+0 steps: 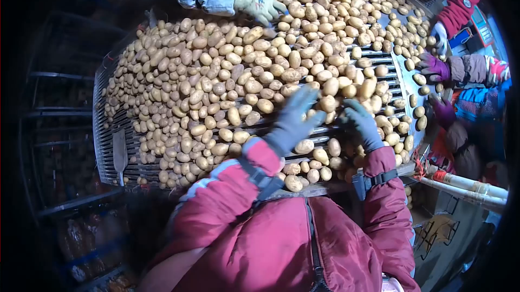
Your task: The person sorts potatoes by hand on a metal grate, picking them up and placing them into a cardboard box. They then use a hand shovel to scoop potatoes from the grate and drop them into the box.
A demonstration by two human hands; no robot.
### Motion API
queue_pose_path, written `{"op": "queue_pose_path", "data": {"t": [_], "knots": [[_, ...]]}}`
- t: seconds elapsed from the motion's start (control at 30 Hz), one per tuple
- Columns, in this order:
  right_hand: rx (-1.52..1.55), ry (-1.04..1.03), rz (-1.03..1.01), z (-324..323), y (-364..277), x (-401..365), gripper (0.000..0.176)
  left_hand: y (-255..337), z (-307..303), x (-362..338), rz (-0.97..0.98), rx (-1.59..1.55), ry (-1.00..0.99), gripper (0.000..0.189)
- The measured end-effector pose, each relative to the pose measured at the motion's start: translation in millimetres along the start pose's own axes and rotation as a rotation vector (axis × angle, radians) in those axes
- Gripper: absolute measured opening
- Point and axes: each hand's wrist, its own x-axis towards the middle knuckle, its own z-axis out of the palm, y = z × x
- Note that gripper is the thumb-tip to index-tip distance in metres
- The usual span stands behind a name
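Potatoes (216,83) lie in a thick layer over a slatted metal grate (264,129). My left hand (294,121), in a grey-blue glove, reaches low over the grate among them. Its fingers and thumb are spread and slightly blurred, with no potato seen in its grasp. To its right, my right hand (362,124) wears a similar glove, its fingers apart beside several potatoes. What lies under its fingertips is partly hidden. Between my hands and the near edge, loose potatoes (320,155) rest on the slats.
Across the grate, a co-worker's gloved hand (260,7) touches the potatoes. Other people's gloved hands (435,67) are at the right side. A flat paddle-like tool (119,154) lies at the left end. White pipes (466,185) stick out at the right.
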Motion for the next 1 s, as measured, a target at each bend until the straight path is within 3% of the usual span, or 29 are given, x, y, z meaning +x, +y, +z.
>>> {"op": "queue_pose_path", "data": {"t": [0.03, 0.07, 0.13, 0.17, 0.23, 0.3, 0.37, 0.4, 0.43, 0.47, 0.5, 0.53, 0.57, 0.6, 0.63, 0.67, 0.7, 0.77, 0.83, 0.9, 0.93, 1.0], "knots": [[0.051, 0.073, 0.060, -16, -2, 1, 0.033, -12, -43, 0, 0.163, 0.669, 0.070, 0.060], [0.126, 0.111, 0.006, -27, 2, 3, 0.034, -23, -77, -11, 0.240, 1.347, 0.285, 0.054], [0.190, 0.137, -0.001, -34, 4, -10, 0.035, -34, -173, -40, 0.123, 0.750, 0.560, 0.047], [0.217, 0.154, 0.040, -27, -13, -27, 0.035, -33, -211, -52, 0.121, 0.756, 0.560, 0.047], [0.099, 0.107, -0.035, -22, -6, -42, 0.035, -31, -260, -71, -0.016, 1.174, 0.908, 0.060], [-0.056, 0.057, -0.079, -11, -13, -54, 0.035, -32, -270, -63, -0.190, 1.006, 0.944, 0.059], [0.111, 0.050, 0.055, 8, -25, -59, 0.038, -60, -276, -49, -0.261, 1.317, 0.780, 0.057], [0.110, 0.040, 0.056, 13, -33, -58, 0.038, -16, -254, -35, -0.198, 1.256, 0.611, 0.056], [0.169, 0.008, 0.114, 17, -41, -56, 0.036, -21, -230, -28, 0.035, 1.035, 0.727, 0.057], [0.227, -0.024, 0.178, 22, -44, -55, 0.035, 13, -208, -22, -0.373, 1.059, 0.508, 0.056], [0.227, -0.034, 0.177, 29, -46, -51, 0.035, -20, -201, -16, -0.066, 1.093, 0.664, 0.060], [0.239, -0.043, 0.146, 35, -47, -47, 0.035, -21, -192, -15, -0.011, 1.244, 0.634, 0.069], [0.252, -0.052, 0.109, 40, -49, -41, 0.035, -7, -182, -8, -0.229, 1.089, 0.518, 0.076], [0.136, -0.052, 0.015, 45, -41, -33, 0.034, -3, -175, -5, -0.036, 1.234, 0.398, 0.079], [0.133, -0.058, 0.017, 48, -35, -30, 0.034, -1, -163, 0, -0.268, 0.954, 0.290, 0.080], [0.168, -0.113, 0.045, 61, -42, -31, 0.036, 12, -129, 2, -0.119, 1.062, 0.417, 0.083], [0.200, -0.169, 0.069, 72, -47, -30, 0.039, 25, -106, -2, -0.193, 1.045, 0.414, 0.084], [0.148, -0.207, 0.113, 86, -53, -26, 0.036, 19, -89, 0, -0.134, 1.038, 0.241, 0.079], [0.122, -0.201, 0.129, 98, -59, -25, 0.035, 42, -65, -7, -0.122, 1.229, 0.026, 0.074], [0.105, -0.206, 0.081, 96, -45, -15, 0.035, 22, -44, -15, 0.068, 0.949, -0.089, 0.070], [0.094, -0.201, 0.033, 94, -41, -11, 0.035, 6, -31, -26, 0.146, 0.732, -0.040, 0.070], [0.127, -0.191, 0.068, 99, -64, -17, 0.032, 26, -34, -50, 0.141, 0.755, 0.077, 0.067]]}}
